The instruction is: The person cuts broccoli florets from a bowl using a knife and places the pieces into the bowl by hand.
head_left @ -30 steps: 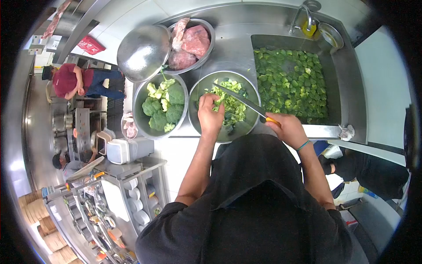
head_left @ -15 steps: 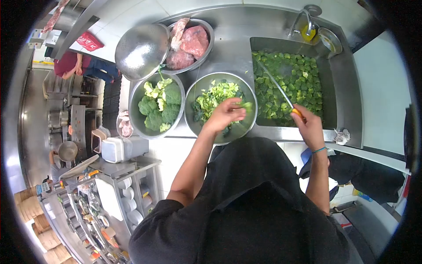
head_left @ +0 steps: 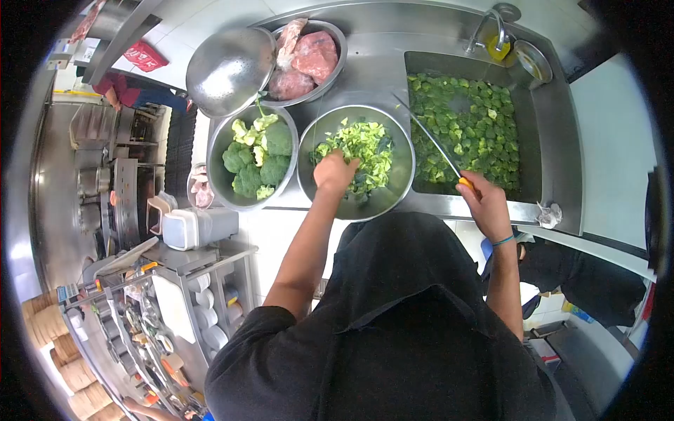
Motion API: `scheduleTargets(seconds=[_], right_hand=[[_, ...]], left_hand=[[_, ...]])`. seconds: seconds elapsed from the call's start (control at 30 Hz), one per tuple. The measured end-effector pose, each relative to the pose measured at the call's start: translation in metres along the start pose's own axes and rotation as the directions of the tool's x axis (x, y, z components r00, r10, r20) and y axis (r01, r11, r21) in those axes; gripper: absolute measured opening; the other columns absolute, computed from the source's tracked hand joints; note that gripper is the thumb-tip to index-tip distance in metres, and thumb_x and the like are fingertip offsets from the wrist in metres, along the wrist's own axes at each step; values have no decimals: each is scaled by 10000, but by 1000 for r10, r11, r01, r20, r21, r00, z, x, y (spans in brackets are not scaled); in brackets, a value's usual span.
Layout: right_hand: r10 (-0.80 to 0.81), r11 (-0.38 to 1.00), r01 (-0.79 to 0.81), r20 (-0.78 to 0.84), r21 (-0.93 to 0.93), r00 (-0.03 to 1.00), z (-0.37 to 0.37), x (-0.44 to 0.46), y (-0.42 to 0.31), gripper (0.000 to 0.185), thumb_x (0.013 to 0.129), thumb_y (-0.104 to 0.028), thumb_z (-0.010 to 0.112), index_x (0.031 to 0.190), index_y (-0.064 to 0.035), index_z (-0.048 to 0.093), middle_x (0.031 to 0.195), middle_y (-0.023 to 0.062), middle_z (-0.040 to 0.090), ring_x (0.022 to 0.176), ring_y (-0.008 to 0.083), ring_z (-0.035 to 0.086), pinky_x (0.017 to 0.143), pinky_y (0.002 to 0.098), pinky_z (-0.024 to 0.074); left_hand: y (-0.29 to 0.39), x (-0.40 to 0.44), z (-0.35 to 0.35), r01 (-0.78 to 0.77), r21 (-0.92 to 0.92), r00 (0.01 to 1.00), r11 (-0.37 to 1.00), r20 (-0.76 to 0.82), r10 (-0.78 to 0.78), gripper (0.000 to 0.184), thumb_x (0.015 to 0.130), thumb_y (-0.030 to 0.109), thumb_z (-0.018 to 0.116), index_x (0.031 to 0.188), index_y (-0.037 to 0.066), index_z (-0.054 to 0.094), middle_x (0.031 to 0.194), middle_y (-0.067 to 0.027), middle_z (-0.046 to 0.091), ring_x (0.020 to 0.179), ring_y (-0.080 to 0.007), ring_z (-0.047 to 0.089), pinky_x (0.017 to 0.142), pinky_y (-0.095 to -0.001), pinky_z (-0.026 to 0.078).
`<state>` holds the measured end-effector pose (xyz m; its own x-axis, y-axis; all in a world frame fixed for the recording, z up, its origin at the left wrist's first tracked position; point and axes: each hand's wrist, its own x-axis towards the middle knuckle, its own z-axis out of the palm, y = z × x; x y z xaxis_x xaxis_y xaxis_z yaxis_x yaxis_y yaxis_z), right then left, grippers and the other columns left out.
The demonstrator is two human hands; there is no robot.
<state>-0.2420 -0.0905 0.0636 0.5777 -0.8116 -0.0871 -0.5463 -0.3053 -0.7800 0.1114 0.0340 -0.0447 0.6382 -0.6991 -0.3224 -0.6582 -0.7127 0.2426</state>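
My right hand [head_left: 486,205] is closed around the yellow-orange handle of a long-bladed knife [head_left: 437,143]. The blade points up and left over the near-left part of the sink, its tip by the sink's left edge. My left hand [head_left: 333,173] reaches into the left side of a steel bowl [head_left: 401,184]. Its fingers look curled down among cut green pieces [head_left: 368,151]; what they grip, if anything, is hidden. Just left, another steel bowl [head_left: 219,179] holds whole broccoli heads [head_left: 274,170] and pale stalks. Broccoli florets [head_left: 467,116] cover the water in the sink [head_left: 530,168].
Behind the bowls, a large bowl [head_left: 341,67] holds raw meat [head_left: 314,57], with an upturned steel bowl [head_left: 230,72] leaning beside it. A faucet [head_left: 484,38] stands at the sink's back corner. Another person [head_left: 130,95] is at the far left; dark clothing [head_left: 583,277] shows at right.
My left hand has moved left and down into the greens; the green piece seen at its fingers is out of sight. The knife stays over the sink. The person at far left has shifted.
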Motion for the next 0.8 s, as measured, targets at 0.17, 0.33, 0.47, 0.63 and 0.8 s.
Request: scheduleTargets(seconds=[0.17,0.33,0.47,0.63,0.8], right_hand=[[-61,998,62,74,-18,995,11,3,-11,368,979,-218,795,1281,-21,722,1078,227,776,919,319,780,816,366,593],[-146,984,162,186,-73,972,26,-2,-9,369,981,-219,790,1286,-22,725,1139,212,780,986,340,789,869,390,605],[-256,966,256,207,23,944,53,2,19,340,992,-130,793,1301,-2,727,1106,179,797,953,160,732,859,330,590],[-253,967,228,341,110,906,68,33,62,387,974,-156,811,1320,-8,723,1141,187,792,994,245,777,880,346,604],[-310,948,306,492,92,813,71,72,93,423,966,-149,811,1345,7,704,1156,199,787,1043,257,775,924,356,599]], left_hand=[[-2,0,37,17,-30,993,999,-113,-21,532,911,460,767,1273,84,664,1308,-198,669,1091,-401,730,912,-502,603],[-16,-23,9,4,-248,980,969,-190,-53,578,928,386,724,1409,86,611,1356,-223,659,1137,-400,715,955,-496,598],[-22,-27,10,-171,-456,935,873,-356,-3,668,839,360,802,1386,9,649,1333,-267,688,1201,-416,687,1062,-484,545],[-22,-33,18,-108,-625,940,774,-317,-125,626,782,433,832,1211,-13,733,1084,-289,746,1037,-444,726,957,-486,571],[-26,-71,-3,-26,-711,945,703,-246,-214,495,781,349,833,1130,11,732,938,-273,746,937,-428,744,855,-519,583]])
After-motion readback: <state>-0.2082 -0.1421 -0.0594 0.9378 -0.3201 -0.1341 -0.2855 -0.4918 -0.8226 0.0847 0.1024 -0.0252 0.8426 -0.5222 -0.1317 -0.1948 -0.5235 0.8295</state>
